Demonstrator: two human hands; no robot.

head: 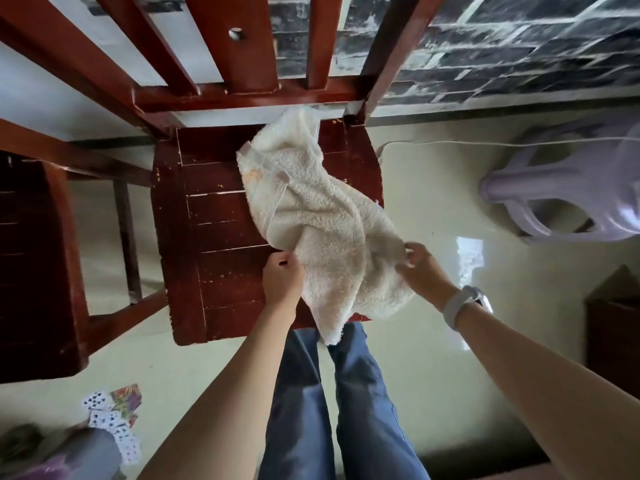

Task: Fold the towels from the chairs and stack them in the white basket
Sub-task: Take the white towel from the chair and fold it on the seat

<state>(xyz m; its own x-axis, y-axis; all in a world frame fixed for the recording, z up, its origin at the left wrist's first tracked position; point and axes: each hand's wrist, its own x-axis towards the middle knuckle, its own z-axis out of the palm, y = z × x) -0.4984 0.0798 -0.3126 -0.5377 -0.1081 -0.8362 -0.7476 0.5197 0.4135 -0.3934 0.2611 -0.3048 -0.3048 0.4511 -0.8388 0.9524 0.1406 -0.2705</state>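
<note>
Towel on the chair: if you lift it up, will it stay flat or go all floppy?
Probably floppy: the towel already sags in folds between the left hand and right hand. It looks light, since fingertip pinches hold it. Its fluffy pile likely won't slip from a grip.

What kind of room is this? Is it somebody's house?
Probably a room in a home. There is a red wooden chair with a white towel on it, a shiny tiled floor, and playing cards scattered on the floor.
</note>
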